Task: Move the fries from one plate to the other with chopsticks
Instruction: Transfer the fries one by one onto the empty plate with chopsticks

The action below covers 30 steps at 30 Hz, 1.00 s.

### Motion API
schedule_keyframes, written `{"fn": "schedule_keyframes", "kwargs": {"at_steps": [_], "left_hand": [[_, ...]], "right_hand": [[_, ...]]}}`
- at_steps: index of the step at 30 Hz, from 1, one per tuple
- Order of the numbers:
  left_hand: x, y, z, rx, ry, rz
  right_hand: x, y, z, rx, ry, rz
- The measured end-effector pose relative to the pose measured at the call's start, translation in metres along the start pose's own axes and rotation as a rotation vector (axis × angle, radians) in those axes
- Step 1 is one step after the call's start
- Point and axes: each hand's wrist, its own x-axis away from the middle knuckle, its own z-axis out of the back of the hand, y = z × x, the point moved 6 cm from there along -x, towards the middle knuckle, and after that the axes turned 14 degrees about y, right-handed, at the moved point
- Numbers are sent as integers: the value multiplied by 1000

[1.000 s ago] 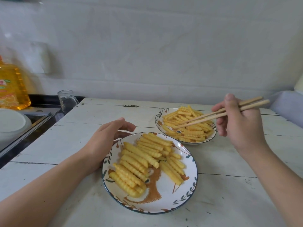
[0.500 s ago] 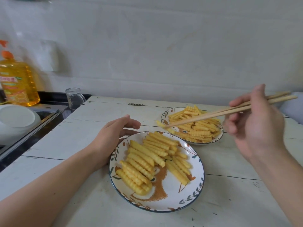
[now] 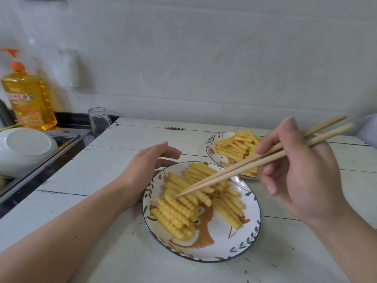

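white table point(image 3: 114, 176) | right hand point(image 3: 302, 174) grips chopsticks point(image 3: 244, 168) | tips on fries point(image 3: 179, 205)

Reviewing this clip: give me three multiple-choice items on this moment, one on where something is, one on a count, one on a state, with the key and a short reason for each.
1. Where are the tips of the chopsticks?
A. Over the fries on the near plate
B. Inside the glass mug
C. On the bare table beside the bottle

2. How many plates holding fries are on the table?
A. One
B. Two
C. Four

3. What is the left hand doing?
A. Gripping a second pair of chopsticks
B. Lifting the far plate
C. Resting open at the near plate's left rim, holding nothing

Key: 1 A, the tips point down onto the near pile. 2 B, the near plate and the far plate both carry fries. 3 C, its fingers lie relaxed beside the rim, while the right hand holds the chopsticks.
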Motion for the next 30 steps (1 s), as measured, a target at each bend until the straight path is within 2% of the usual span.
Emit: {"fn": "schedule_keyframes", "kwargs": {"at_steps": [3, 5, 7, 11, 17, 30], "left_hand": [[0, -1, 0, -15, -12, 4], [0, -2, -1, -30, -22, -2], [0, -2, -1, -29, -22, -2], [1, -3, 0, -15, -30, 30], [1, -2, -2, -2, -24, 26], [2, -3, -1, 0, -16, 55]], "right_hand": [[-19, -7, 21, 12, 149, 91], [-34, -9, 43, 149, 270, 198], [-46, -6, 62, 313, 318, 269], [-60, 12, 80, 407, 299, 220], [-58, 26, 66, 479, 239, 216], [-64, 53, 64, 398, 212, 140]]}}
